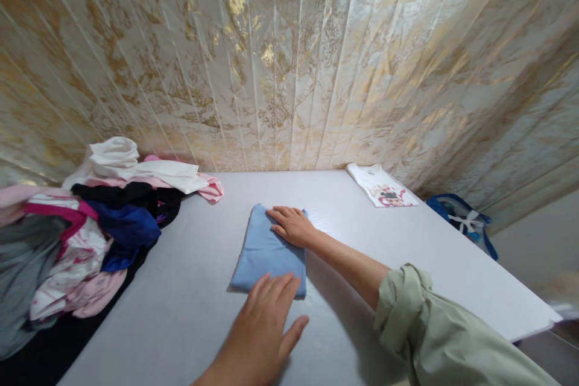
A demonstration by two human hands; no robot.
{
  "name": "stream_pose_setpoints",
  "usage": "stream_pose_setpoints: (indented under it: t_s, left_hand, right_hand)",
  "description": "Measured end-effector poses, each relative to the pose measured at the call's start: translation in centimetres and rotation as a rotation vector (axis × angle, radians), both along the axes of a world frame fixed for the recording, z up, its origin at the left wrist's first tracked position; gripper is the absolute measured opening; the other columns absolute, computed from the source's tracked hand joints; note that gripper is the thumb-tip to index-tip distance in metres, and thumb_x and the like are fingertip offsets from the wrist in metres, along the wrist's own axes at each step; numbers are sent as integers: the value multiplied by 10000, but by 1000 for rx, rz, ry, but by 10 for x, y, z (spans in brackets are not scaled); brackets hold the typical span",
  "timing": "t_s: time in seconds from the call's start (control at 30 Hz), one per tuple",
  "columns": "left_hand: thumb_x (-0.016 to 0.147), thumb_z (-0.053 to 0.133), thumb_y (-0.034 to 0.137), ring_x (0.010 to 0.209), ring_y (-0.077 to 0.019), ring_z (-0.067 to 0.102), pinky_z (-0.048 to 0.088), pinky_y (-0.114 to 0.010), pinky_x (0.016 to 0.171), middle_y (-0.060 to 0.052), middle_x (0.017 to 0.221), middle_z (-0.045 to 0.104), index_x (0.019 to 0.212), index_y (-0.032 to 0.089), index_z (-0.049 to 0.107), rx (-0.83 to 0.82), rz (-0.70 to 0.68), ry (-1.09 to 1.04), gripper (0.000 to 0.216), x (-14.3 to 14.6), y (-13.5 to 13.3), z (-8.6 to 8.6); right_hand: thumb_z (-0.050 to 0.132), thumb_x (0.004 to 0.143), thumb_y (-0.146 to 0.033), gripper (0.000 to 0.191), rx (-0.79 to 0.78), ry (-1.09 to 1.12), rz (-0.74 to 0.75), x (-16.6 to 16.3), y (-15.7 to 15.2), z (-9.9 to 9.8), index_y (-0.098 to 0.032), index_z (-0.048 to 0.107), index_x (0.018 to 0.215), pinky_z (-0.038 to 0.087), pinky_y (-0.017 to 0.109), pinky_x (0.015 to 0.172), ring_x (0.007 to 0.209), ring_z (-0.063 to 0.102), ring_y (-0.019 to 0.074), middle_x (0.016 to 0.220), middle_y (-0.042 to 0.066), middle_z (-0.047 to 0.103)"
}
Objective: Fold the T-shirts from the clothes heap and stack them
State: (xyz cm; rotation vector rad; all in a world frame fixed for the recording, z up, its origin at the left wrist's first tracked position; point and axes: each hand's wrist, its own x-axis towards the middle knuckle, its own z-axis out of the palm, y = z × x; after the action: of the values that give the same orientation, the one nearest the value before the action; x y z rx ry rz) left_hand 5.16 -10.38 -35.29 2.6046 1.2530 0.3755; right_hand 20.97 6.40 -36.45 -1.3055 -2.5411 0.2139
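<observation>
A light blue folded garment [271, 259] lies flat on the white table [181, 313] in front of me. My right hand [293, 226] rests on its far right part, palm down with fingers stretched to the left. At its near edge is my left hand [266, 322], fingers extended and thumb apart. The left fingertips overlap the garment's near edge; whether they touch it I cannot tell. Neither hand grips anything.
A loose heap of clothes [122, 217] in white, pink, black, blue and grey covers the table's left side. At the back right lies a folded white printed shirt [377, 184]. A blue-trimmed bag [465, 220] sits beyond the right edge. A patterned curtain [280, 72] hangs behind.
</observation>
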Motion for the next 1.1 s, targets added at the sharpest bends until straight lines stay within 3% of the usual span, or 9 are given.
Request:
stream_pose_setpoints:
  t_s: [0.07, 0.17, 0.3, 0.4, 0.5, 0.6, 0.7, 0.8, 1.1]
  left_hand:
    - [949, 436, 340, 1309, -240, 467, 376, -444, 1102, -121, 1423, 511, 1360, 157, 490, 28, 82, 3, 453, 8, 16, -2]
    - [879, 552, 397, 1353, -297, 409, 356, -478, 1111, -157, 1463, 454, 1381, 124, 468, 34, 112, 76, 578, 15, 24, -16]
    - [790, 639, 508, 1414, -336, 295, 283, -544, 1136, -109, 1549, 316, 1481, 230, 325, 38, -52, 122, 808, 6, 3, -35]
    - [741, 697, 503, 1400, -345, 321, 309, -532, 1120, -92, 1550, 316, 1479, 287, 323, 24, -175, 118, 854, -5, -11, -34]
    - [831, 633, 390, 1307, -296, 461, 355, -487, 1098, -76, 1460, 476, 1403, 293, 435, 23, -178, 43, 613, -9, -11, -20]
    - [905, 507, 207, 1150, -220, 568, 447, -399, 1010, -62, 1266, 619, 1279, 250, 532, -7, -57, -60, 377, -2, 0, -2]
    - [868, 506, 106, 1060, -208, 577, 484, -358, 917, -51, 1148, 624, 1135, 232, 587, -46, -4, -61, 306, 11, 12, 7]
    - [834, 532, 84, 1015, -224, 560, 468, -378, 884, -44, 1071, 607, 1046, 221, 594, -60, 14, 36, 260, 24, 21, 5]
    - [853, 537, 117, 848, -176, 546, 391, -299, 758, 0, 874, 606, 815, 204, 539, -216, 13, -51, 95, 26, 28, 7]
  right_hand:
    - [428, 976, -429, 507, 8, 31, -7, -3, 0, 5, -308, 349, 1461, 289, 448, 1093, 1341, 382, 216, 1477, 73, 423]
    - [445, 971, -422, 495, 24, 43, 40, -10, -4, 6, -320, 365, 1449, 287, 438, 1097, 1340, 383, 204, 1478, 56, 425]
    - [439, 970, -445, 487, 43, 17, 67, -17, -13, -5, -298, 398, 1432, 274, 459, 1104, 1342, 377, 216, 1477, 64, 427]
    - [429, 971, -460, 496, 38, 55, 64, -18, -13, -9, -305, 384, 1439, 280, 465, 1099, 1338, 382, 222, 1472, 68, 432]
    - [427, 979, -404, 464, 29, 191, 73, -5, -1, -3, -281, 405, 1426, 333, 421, 1067, 1299, 429, 211, 1428, 81, 474]
    - [454, 963, -259, 379, 76, 358, -79, 25, 17, 7, -206, 507, 1334, 401, 357, 993, 1159, 534, 190, 1272, 108, 572]
    - [517, 919, -194, 285, 38, 328, -202, 57, 26, 10, -186, 616, 1185, 440, 325, 896, 974, 593, 175, 1064, 85, 630]
    - [630, 866, -251, 265, -31, 222, -124, 70, 20, 0, -202, 655, 1125, 428, 316, 874, 965, 579, 182, 1048, 73, 623]
    - [612, 856, -230, 69, 15, 266, -158, 55, 10, -22, -184, 632, 905, 392, 290, 802, 870, 526, 174, 896, 33, 598]
